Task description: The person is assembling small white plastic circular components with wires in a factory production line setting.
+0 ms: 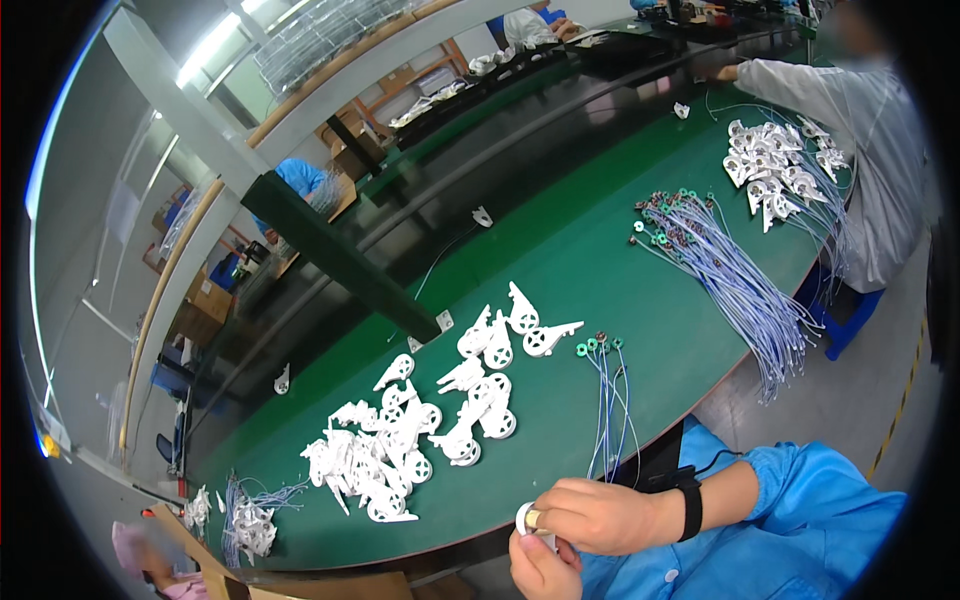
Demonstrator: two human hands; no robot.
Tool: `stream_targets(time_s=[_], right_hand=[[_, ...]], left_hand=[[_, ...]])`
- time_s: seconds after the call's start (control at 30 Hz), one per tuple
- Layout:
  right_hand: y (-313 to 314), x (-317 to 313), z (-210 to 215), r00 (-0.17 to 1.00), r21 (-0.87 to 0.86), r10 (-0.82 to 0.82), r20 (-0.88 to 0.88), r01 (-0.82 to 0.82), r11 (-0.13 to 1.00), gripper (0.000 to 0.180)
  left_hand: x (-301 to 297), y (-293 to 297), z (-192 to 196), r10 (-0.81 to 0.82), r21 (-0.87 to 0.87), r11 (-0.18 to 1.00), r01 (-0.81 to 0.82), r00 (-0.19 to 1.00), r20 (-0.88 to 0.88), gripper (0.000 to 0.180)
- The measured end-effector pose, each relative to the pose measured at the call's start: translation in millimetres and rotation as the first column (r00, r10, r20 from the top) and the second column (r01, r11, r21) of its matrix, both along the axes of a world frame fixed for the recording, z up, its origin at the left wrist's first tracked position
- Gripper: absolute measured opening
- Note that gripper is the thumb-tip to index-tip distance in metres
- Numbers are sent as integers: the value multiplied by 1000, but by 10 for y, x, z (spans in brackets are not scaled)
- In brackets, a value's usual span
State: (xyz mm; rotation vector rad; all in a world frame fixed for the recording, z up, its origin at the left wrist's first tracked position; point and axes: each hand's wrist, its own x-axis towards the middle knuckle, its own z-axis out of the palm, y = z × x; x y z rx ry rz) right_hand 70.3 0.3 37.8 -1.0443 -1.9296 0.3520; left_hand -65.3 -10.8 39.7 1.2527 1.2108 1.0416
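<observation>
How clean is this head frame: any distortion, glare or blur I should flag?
Head view: strong fisheye, so the green table edge bows and the corners go black. Ceiling lights glare at upper left. The pile of white plastic parts is sharp. Both hands sit at the bottom edge, slightly soft, gripping a small white part.

white part (527, 517) mostly hidden by hands

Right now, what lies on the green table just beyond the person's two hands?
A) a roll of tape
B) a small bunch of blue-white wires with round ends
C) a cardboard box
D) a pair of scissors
B: a small bunch of wires with ring-shaped ends lies on the green table just above the right hand and left hand, beside a pile of white plastic parts.
</observation>
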Motion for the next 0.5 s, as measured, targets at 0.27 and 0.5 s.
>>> stream_targets(time_s=[0.27,0.5], right_hand=[[104,-181,173,980,34,61,-187,-55,998,24],[250,-128,530,961,-191,177,-214,-218,957,32]], left_hand=[[-205,81,84,106,337,942,12,938,-330,39],[-481,222,353,-191,68,976,205,967,-165,36]])
